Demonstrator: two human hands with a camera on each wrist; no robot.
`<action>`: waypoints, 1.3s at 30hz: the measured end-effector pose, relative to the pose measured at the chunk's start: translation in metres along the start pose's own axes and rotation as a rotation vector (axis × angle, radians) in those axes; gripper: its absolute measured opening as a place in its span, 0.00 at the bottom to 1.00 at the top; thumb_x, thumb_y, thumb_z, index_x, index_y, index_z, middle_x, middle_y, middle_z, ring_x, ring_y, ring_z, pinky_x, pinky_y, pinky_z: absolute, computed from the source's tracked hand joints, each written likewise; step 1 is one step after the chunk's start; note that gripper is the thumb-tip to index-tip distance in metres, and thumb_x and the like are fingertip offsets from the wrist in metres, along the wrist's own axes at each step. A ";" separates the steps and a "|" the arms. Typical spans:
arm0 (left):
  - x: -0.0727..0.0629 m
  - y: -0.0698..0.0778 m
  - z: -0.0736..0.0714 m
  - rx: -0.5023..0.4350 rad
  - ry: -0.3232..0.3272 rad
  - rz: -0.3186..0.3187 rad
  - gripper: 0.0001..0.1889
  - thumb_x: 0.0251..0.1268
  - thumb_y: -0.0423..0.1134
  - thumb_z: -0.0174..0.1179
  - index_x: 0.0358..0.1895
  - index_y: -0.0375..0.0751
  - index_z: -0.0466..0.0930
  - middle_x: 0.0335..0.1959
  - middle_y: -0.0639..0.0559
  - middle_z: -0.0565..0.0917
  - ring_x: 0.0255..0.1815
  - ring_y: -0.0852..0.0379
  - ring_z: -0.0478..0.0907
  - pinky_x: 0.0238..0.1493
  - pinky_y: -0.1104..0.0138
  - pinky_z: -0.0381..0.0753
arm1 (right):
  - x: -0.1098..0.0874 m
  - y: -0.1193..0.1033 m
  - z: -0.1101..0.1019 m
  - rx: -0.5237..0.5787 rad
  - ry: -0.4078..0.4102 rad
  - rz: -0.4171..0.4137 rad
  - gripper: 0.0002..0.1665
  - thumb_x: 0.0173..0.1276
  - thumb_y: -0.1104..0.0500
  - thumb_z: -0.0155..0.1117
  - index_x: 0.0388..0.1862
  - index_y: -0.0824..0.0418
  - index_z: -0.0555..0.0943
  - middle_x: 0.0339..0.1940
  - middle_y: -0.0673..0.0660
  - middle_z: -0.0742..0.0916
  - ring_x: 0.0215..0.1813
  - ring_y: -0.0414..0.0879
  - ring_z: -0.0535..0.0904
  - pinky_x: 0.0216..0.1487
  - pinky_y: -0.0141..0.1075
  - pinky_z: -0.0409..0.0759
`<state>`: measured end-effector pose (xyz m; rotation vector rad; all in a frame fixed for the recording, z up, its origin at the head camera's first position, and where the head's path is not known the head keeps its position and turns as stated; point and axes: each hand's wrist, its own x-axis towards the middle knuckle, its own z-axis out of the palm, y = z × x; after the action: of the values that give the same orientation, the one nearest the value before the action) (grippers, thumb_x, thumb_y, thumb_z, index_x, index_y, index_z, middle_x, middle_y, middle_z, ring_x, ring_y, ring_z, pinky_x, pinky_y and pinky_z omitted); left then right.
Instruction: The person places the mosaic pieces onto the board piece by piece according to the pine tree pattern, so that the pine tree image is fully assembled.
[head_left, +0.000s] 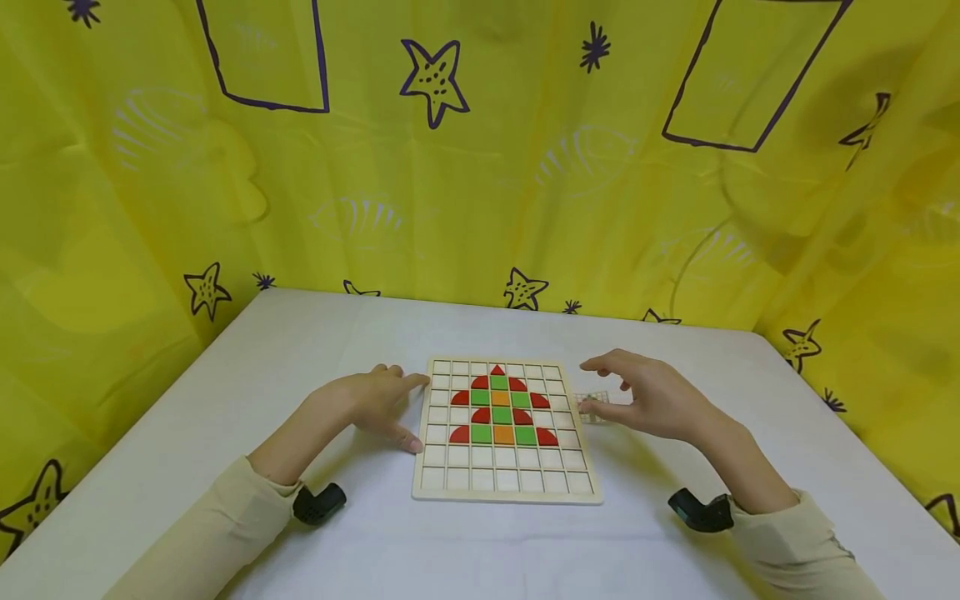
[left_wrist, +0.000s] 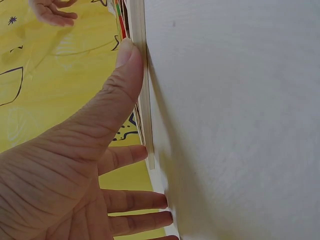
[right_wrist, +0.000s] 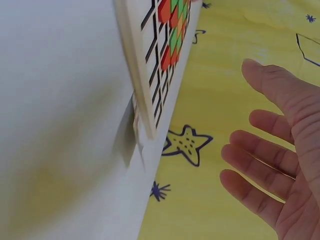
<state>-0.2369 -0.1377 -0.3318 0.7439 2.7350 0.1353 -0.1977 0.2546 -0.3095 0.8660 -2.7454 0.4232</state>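
A square wooden grid board (head_left: pixel 510 497) lies on the white table. White cells fill most of it, and red, green and orange pieces (head_left: pixel 501 415) form a tree-like pattern in the middle. At its left edge is my left hand (head_left: pixel 371 404), whose thumb (left_wrist: pixel 131 56) and index finger touch the board's side with fingers extended. Off the right edge hovers my right hand (head_left: pixel 656 396), fingers spread and slightly bent, nothing in its grasp. A small printed card (head_left: pixel 602 409) sticks out beneath the board's right side, below the right hand.
The white table (head_left: pixel 480 550) extends around the board. A yellow curtain (head_left: pixel 480 175) with drawn starfish and fish hangs behind and on both sides. Each wrist wears a black device, one on the left (head_left: pixel 318 504) and one on the right (head_left: pixel 701 510).
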 end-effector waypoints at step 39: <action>-0.001 0.001 -0.001 0.018 0.001 0.020 0.54 0.51 0.66 0.74 0.77 0.43 0.63 0.60 0.37 0.75 0.64 0.39 0.72 0.63 0.41 0.75 | -0.087 0.073 -0.021 -0.046 -0.022 0.209 0.22 0.62 0.51 0.78 0.51 0.59 0.84 0.51 0.58 0.87 0.41 0.50 0.83 0.37 0.38 0.81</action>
<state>-0.2359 -0.1373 -0.3305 0.7758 2.7343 0.1160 -0.1681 0.3646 -0.3309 0.5782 -2.8650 0.3871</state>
